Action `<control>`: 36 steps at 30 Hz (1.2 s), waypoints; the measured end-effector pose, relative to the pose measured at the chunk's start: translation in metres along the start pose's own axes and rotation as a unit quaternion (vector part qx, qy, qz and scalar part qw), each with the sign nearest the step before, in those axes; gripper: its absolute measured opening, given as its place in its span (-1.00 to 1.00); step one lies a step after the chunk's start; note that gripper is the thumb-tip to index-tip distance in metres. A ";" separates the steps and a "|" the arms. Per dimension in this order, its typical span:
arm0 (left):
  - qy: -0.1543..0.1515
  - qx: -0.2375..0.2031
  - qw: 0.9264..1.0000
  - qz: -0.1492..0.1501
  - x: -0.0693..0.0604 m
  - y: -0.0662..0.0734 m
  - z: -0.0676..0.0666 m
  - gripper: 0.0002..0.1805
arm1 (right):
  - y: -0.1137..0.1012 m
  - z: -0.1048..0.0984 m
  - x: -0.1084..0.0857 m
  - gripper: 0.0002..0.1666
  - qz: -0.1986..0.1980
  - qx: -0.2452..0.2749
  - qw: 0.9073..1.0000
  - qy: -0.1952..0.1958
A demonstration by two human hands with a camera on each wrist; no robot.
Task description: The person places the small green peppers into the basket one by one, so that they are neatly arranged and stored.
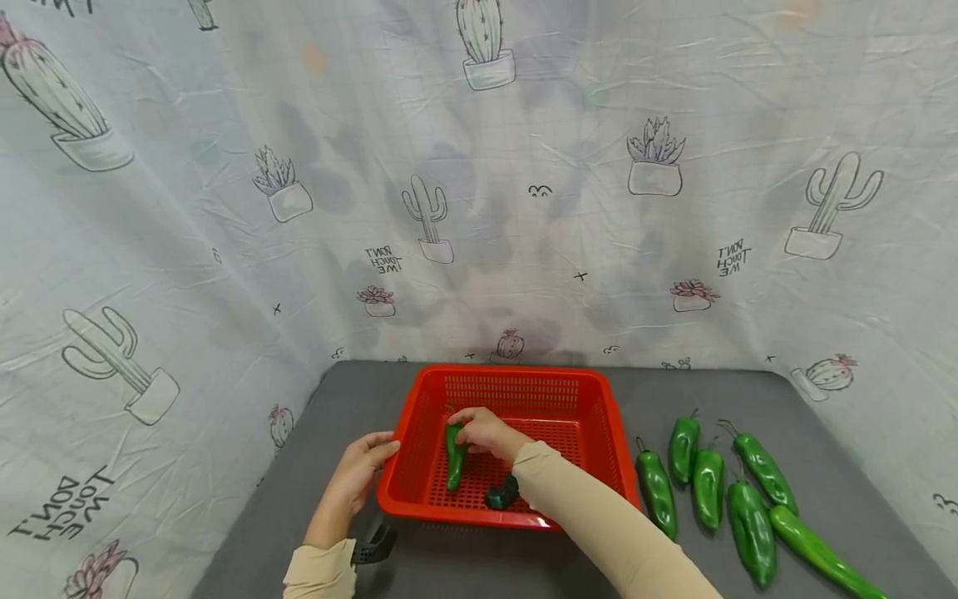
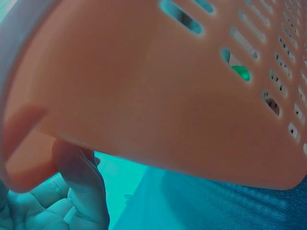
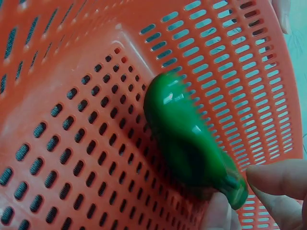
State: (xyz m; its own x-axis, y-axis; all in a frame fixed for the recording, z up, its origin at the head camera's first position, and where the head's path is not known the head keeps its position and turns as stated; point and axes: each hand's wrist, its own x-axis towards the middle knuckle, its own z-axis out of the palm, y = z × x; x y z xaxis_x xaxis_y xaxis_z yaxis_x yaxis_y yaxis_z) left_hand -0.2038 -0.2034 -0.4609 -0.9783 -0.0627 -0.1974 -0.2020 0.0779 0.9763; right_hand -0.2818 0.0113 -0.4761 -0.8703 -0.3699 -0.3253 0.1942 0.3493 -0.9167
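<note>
On the grey table (image 1: 449,566), just off the middle of the head view toward six o'clock, stands a red basket (image 1: 620,449) with slotted walls and a pierced floor. Inside it, at the nine o'clock side, is a green pepper (image 1: 453,462), its stem toward twelve and its tip toward six; whether the tip rests on the floor I cannot tell. The right hand (image 1: 488,433) comes into the basket from five o'clock and sits at the pepper's two o'clock, pinching it near the stem end between thumb and finger, as the right wrist view shows closer, where the pepper's body runs from the fingertips toward eleven o'clock and looks partly blurred. The left hand (image 1: 361,467) is at the basket's nine o'clock side, gripping the rim; in the left wrist view one digit tucks under the lip at seven o'clock, and the remaining fingertips are hidden. A black strap (image 1: 377,545) shows at the left wrist, a dark device (image 1: 503,492) at the right one, and both sleeves (image 1: 591,507) are beige. Outside the basket, from three to four o'clock, lie six loose peppers (image 1: 751,532), stems mostly toward eleven or twelve; the one farthest toward four o'clock is longer and paler. At twelve o'clock, behind the table, hangs a pale cloth (image 1: 509,249) printed with potted cacti and mirrored lettering.
</note>
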 end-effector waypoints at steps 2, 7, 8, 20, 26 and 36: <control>-0.001 0.000 1.000 0.001 0.000 -0.001 0.000 -0.55 | 0.001 0.001 0.000 -0.51 0.002 0.012 1.000 -0.005; 0.000 0.000 1.000 0.003 0.000 -0.002 0.001 -0.56 | 0.001 0.003 -0.002 -0.49 0.004 0.024 1.000 -0.016; 0.000 0.000 1.000 0.003 0.000 -0.002 0.001 -0.56 | 0.001 0.004 -0.002 -0.48 0.003 0.026 0.999 -0.019; 0.000 -0.003 1.000 0.003 0.001 -0.003 0.001 -0.57 | 0.000 0.008 0.000 -0.51 0.002 0.026 0.998 -0.054; 0.000 0.001 1.000 0.007 0.001 -0.002 0.000 -0.57 | -0.002 0.008 -0.001 -0.54 -0.005 0.007 0.997 -0.081; -0.002 0.000 1.000 0.008 0.002 -0.001 0.000 -0.56 | -0.003 0.006 0.002 -0.56 -0.013 -0.024 0.996 -0.088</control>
State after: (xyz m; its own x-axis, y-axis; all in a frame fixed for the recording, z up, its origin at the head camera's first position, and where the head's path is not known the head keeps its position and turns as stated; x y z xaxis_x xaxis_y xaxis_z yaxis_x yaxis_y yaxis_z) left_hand -0.2050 -0.2040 -0.4626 -0.9816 -0.0576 -0.1821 -0.1863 0.0787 0.9793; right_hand -0.2809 0.0042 -0.4754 -0.7806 -0.5238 -0.3409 0.1473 0.3758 -0.9149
